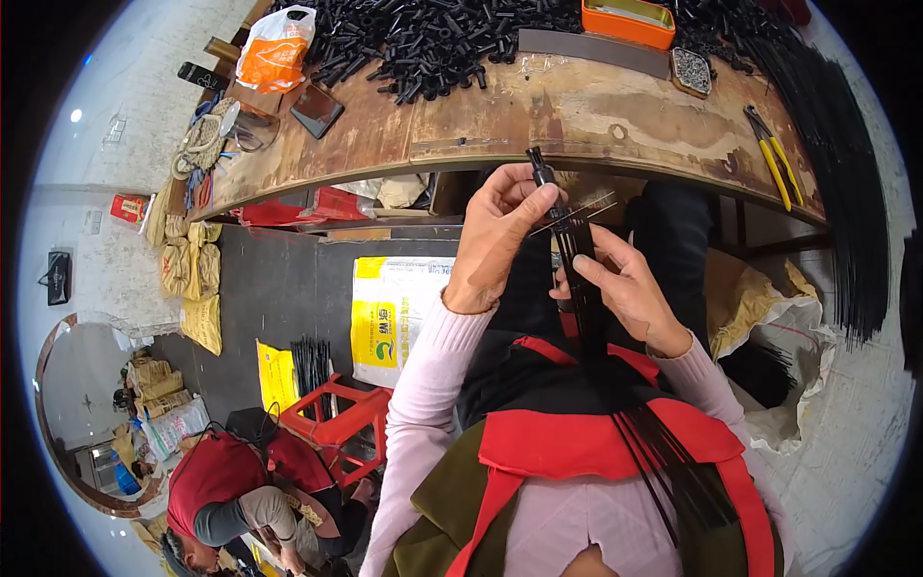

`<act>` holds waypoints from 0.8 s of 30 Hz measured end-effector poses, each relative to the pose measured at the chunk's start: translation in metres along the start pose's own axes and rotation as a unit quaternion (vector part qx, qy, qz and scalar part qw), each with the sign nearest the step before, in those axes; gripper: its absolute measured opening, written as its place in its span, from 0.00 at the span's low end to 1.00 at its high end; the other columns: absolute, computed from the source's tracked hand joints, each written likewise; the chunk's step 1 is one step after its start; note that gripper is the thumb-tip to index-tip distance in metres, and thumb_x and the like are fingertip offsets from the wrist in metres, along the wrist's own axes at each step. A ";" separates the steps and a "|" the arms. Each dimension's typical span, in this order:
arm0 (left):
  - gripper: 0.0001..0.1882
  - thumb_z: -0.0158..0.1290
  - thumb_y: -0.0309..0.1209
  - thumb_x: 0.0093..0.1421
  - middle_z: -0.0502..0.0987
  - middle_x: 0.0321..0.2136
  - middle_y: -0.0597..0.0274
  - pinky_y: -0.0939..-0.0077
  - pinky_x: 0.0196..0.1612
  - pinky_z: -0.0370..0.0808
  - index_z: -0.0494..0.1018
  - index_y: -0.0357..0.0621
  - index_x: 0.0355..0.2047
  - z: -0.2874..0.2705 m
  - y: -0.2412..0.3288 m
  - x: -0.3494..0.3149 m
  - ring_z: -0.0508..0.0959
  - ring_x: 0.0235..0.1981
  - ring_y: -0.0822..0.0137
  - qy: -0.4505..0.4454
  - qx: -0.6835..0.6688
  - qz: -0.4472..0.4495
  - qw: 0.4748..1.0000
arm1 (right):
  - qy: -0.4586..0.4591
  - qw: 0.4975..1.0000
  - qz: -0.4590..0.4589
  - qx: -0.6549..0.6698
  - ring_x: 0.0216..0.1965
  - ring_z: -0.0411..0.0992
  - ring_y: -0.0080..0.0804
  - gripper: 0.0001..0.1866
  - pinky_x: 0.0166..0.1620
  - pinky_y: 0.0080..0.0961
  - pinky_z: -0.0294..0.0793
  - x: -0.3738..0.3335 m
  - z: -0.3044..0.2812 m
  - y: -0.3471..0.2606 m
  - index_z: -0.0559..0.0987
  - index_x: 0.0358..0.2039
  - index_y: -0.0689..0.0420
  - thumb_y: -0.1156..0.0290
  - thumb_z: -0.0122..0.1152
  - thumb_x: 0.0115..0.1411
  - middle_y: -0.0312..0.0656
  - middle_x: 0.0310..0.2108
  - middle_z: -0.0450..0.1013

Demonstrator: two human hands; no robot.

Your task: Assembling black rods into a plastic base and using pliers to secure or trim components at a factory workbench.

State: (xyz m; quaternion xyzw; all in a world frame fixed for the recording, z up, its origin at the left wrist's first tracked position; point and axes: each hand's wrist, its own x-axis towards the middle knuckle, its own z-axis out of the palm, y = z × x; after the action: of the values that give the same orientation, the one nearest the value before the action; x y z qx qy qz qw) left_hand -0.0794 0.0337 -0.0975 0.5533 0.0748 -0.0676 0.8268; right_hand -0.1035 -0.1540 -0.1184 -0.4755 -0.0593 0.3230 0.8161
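Observation:
In front of me at the near table edge, my left hand (500, 226) pinches a black tubular plastic fitting (540, 167) between thumb and fingers, its narrow tip pointing up. Just below and to the right, my right hand (630, 288) is closed around a bundle of thin black rods (596, 332). These rods hang from the fitting and fan out down over my red and black apron (558, 447). A few thin wire-like ends stick out sideways between the two hands. How the rods join the fitting is hidden by my fingers.
On the wooden table (461, 115) lie a heap of black plastic fittings (413, 48), yellow-handled pliers (774, 159), a phone (317, 110) and a box of small metal parts (690, 71). Long black rods (856, 212) hang off its right end. A person (240, 490) bends beside a red stool (336, 423).

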 end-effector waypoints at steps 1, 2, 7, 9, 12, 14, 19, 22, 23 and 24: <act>0.16 0.59 0.28 0.61 0.80 0.38 0.59 0.79 0.45 0.75 0.71 0.39 0.48 -0.001 0.001 0.000 0.79 0.39 0.72 -0.006 0.008 0.002 1.000 | 0.001 1.000 0.001 0.003 0.40 0.73 0.28 0.21 0.48 0.37 0.80 0.000 0.000 0.000 0.66 0.59 0.62 0.72 0.53 0.67 0.40 0.41 0.71; 0.16 0.58 0.28 0.61 0.80 0.39 0.58 0.77 0.48 0.75 0.70 0.40 0.48 -0.001 0.001 0.000 0.80 0.40 0.70 -0.013 0.016 0.004 1.000 | 0.003 1.000 0.001 0.006 0.40 0.74 0.28 0.21 0.48 0.37 0.80 0.000 0.000 -0.001 0.66 0.59 0.62 0.72 0.53 0.67 0.40 0.40 0.71; 0.15 0.60 0.27 0.59 0.80 0.36 0.61 0.81 0.43 0.75 0.73 0.38 0.45 0.004 0.004 0.000 0.79 0.37 0.73 0.020 0.028 0.021 0.999 | 0.005 1.000 0.000 -0.001 0.38 0.74 0.28 0.21 0.48 0.37 0.80 0.000 -0.001 0.000 0.66 0.59 0.62 0.72 0.53 0.67 0.40 0.39 0.71; 0.14 0.62 0.26 0.58 0.80 0.34 0.64 0.84 0.40 0.74 0.76 0.36 0.43 0.008 0.007 -0.001 0.77 0.34 0.77 0.049 0.051 0.039 0.997 | 0.008 1.000 0.000 0.001 0.38 0.74 0.28 0.21 0.47 0.37 0.80 0.000 -0.001 0.000 0.67 0.59 0.62 0.72 0.53 0.67 0.40 0.38 0.72; 0.16 0.61 0.26 0.58 0.80 0.36 0.64 0.84 0.41 0.74 0.75 0.34 0.47 0.004 0.008 0.000 0.77 0.35 0.77 0.036 0.075 0.026 0.996 | 0.013 1.000 0.003 -0.002 0.38 0.74 0.27 0.20 0.47 0.37 0.80 0.001 -0.001 0.000 0.67 0.58 0.62 0.71 0.53 0.67 0.39 0.38 0.72; 0.17 0.60 0.26 0.59 0.80 0.37 0.64 0.84 0.42 0.74 0.75 0.34 0.48 0.001 0.006 0.001 0.77 0.36 0.77 0.026 0.082 0.027 0.996 | 0.015 1.000 -0.001 0.001 0.39 0.74 0.27 0.21 0.47 0.37 0.80 0.002 -0.002 0.001 0.67 0.58 0.62 0.71 0.54 0.67 0.38 0.38 0.72; 0.17 0.56 0.31 0.63 0.80 0.40 0.58 0.78 0.49 0.73 0.73 0.34 0.50 -0.002 0.005 0.001 0.78 0.42 0.70 -0.025 0.087 0.032 0.995 | -0.003 1.000 -0.002 0.009 0.39 0.73 0.27 0.20 0.47 0.37 0.80 0.002 -0.006 0.002 0.68 0.58 0.62 0.70 0.54 0.67 0.38 0.40 0.71; 0.17 0.57 0.29 0.63 0.81 0.39 0.61 0.82 0.47 0.73 0.74 0.33 0.50 -0.002 0.005 0.002 0.78 0.40 0.76 -0.048 0.057 0.027 0.997 | -0.008 1.000 -0.007 0.009 0.40 0.73 0.27 0.20 0.48 0.36 0.79 0.003 -0.007 0.001 0.68 0.58 0.61 0.70 0.54 0.67 0.38 0.41 0.71; 0.17 0.57 0.28 0.63 0.81 0.39 0.60 0.82 0.47 0.74 0.74 0.32 0.50 -0.002 0.004 0.002 0.78 0.40 0.75 -0.048 0.050 0.025 0.997 | -0.006 1.000 -0.007 0.007 0.40 0.73 0.27 0.20 0.48 0.36 0.79 0.002 -0.007 0.001 0.68 0.58 0.61 0.70 0.54 0.67 0.38 0.41 0.71; 0.17 0.57 0.28 0.62 0.81 0.39 0.60 0.81 0.47 0.74 0.74 0.32 0.50 -0.002 0.004 0.001 0.78 0.40 0.75 -0.049 0.043 0.023 0.998 | -0.006 1.000 -0.007 0.007 0.40 0.73 0.27 0.20 0.48 0.36 0.79 0.002 -0.007 0.001 0.68 0.58 0.61 0.70 0.54 0.67 0.38 0.41 0.71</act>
State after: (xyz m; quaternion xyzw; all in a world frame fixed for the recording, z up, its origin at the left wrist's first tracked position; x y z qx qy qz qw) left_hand -0.0776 0.0373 -0.0955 0.5858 0.0188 -0.0786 0.8064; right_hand -0.0992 -0.1577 -0.1232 -0.4675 -0.0650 0.3207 0.8212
